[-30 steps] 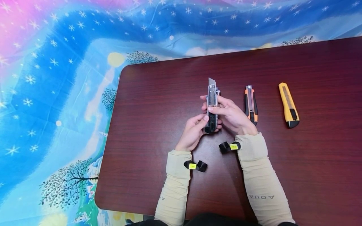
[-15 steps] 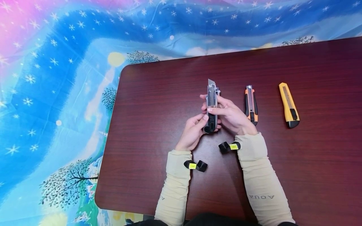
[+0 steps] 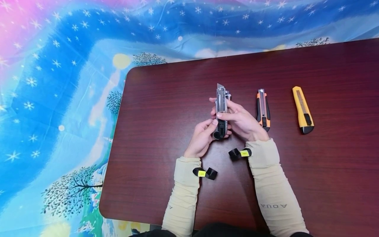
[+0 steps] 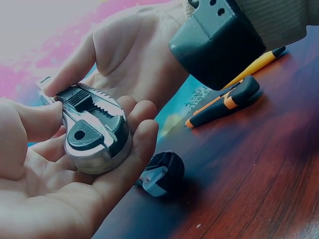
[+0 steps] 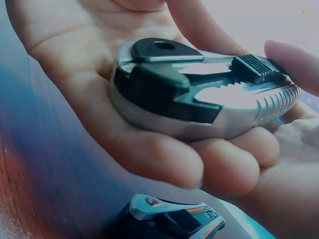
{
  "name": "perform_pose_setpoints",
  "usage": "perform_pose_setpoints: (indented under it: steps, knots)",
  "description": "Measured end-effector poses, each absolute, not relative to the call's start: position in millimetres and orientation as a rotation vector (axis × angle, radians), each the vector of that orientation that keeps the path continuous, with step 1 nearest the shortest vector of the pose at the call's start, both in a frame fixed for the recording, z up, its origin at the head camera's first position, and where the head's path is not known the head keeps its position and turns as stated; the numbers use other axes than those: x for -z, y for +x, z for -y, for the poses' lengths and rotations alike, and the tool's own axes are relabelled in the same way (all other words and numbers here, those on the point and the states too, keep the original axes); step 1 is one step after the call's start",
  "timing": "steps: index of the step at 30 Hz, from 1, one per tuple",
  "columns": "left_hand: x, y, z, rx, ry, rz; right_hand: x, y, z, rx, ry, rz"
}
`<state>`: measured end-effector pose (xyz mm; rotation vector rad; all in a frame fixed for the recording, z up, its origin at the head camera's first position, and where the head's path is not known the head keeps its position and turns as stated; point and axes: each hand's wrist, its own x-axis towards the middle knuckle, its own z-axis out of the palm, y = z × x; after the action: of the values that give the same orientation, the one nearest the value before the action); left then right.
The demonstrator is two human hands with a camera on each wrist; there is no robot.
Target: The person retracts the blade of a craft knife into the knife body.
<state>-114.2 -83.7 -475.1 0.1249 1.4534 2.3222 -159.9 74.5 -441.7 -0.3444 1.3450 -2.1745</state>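
A silver and black snap-off utility knife [image 3: 221, 112] is held above the table by both hands, blade end pointing away and a short angled blade tip showing. Around its rear end my left hand [image 3: 199, 136] grips it, thumb on the near side and curled fingers beneath. My right hand [image 3: 245, 121] holds its middle, with the thumb against the black ridged slider [image 4: 79, 99] and fingers behind. Beneath it, another cutter with a silver and black end [image 5: 174, 219] lies mostly hidden by the hands.
An orange and black utility knife [image 3: 262, 108] lies just right of my right hand. Farther right is a yellow cutter [image 3: 302, 110] with a black end. The dark red wooden table [image 3: 154, 131] has a rounded left corner, and a printed blue cloth [image 3: 97, 29] hangs behind it.
The exposed blade tip of the held knife has become slightly shorter. Both hands keep nearly the same place and grip; the cutters on the table have not moved.
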Motion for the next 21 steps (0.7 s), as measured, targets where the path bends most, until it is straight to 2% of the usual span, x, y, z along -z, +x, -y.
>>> perform_pose_setpoints:
  steps: [21]
  knots:
    - [474.0, -114.2, 82.4, -2.326, 0.097, -1.462, 442.8, -160.7, -74.0, 2.134, -0.351, -1.359]
